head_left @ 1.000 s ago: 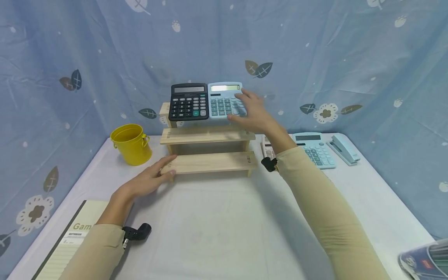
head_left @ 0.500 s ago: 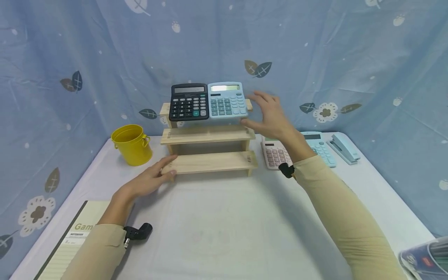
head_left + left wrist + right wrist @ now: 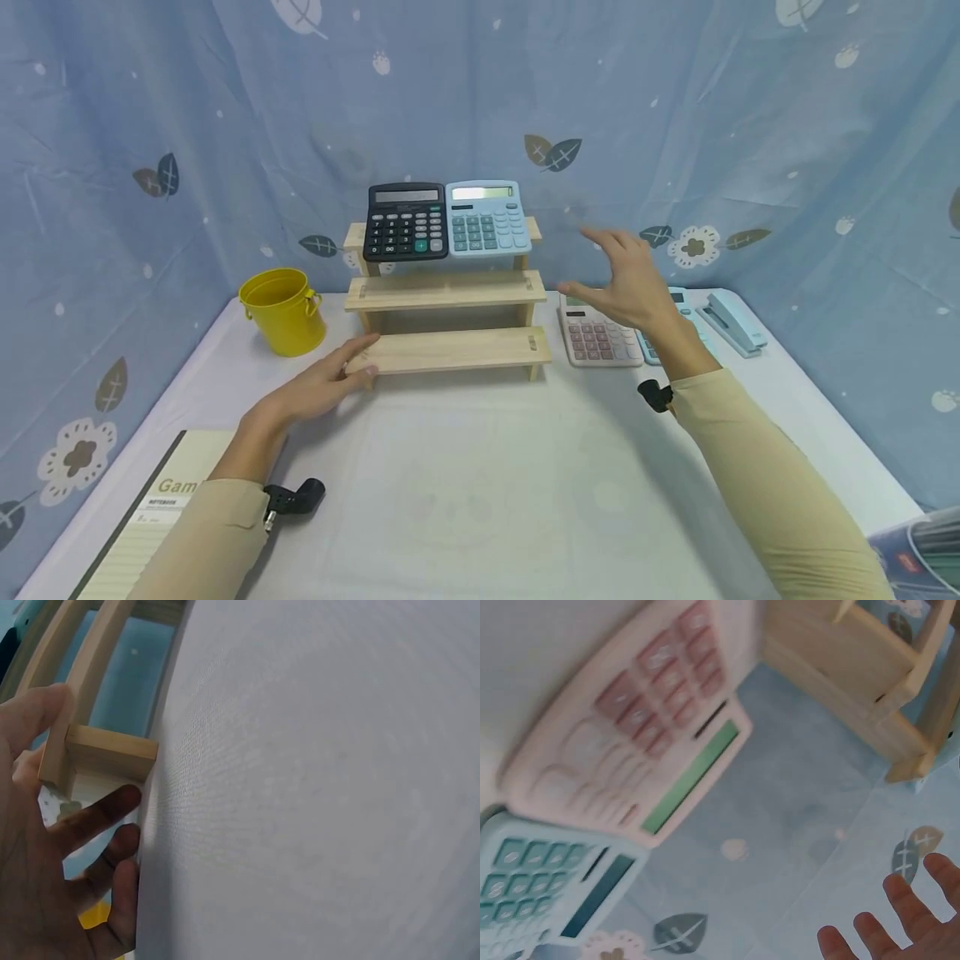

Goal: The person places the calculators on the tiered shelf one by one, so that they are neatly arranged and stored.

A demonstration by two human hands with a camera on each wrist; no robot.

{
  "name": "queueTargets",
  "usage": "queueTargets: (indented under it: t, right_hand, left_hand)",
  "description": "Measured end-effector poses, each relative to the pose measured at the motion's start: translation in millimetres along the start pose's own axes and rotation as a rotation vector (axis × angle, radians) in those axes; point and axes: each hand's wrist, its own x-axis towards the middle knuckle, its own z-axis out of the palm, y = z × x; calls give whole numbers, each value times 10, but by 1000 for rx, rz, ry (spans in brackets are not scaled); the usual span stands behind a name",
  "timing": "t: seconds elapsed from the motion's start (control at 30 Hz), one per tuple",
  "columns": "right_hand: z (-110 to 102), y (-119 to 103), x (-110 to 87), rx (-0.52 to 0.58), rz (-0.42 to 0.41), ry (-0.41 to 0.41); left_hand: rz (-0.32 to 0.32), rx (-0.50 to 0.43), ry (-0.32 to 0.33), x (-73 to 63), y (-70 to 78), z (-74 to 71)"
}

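Observation:
A three-step wooden shelf (image 3: 450,352) stands at the back of the table. My left hand (image 3: 318,385) holds the left end of its lowest step, thumb in front and fingers at the far side; the left wrist view has the thumb against the wood (image 3: 112,740) and the other fingers beside it. On the top step a black calculator (image 3: 406,221) and a light blue calculator (image 3: 487,218) lean side by side. My right hand (image 3: 633,279), fingers spread and holding nothing, hangs right of the shelf, over a pink calculator (image 3: 600,340) and a second blue calculator (image 3: 547,889).
A yellow bucket (image 3: 281,312) stands left of the shelf. A light blue stapler (image 3: 733,321) lies at the right edge. A notebook (image 3: 153,508) lies under my left forearm, and a printed holder (image 3: 918,554) sits front right. Patterned blue cloth hangs behind.
My right hand has come off the light blue calculator on the top step and moved right and down, uncovering the pink calculator. My left hand stays on the shelf.

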Motion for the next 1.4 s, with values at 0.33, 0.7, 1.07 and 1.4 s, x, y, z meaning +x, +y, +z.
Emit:
queueTargets:
  t: [0.33, 0.7, 1.07, 1.4]
  right_hand:
    - [-7, 233, -129, -54, 9, -34]
    - [-23, 641, -385, -78, 55, -86]
    - [-24, 1007, -540, -19, 116, -158]
    - [2, 1208, -581, -44, 249, -325]
  left_hand:
    - [3, -23, 10, -49, -24, 7]
    - [-9, 13, 3, -30, -22, -12]
    - [5, 21, 2, 6, -16, -4]
    - [13, 21, -4, 9, -9, -2]
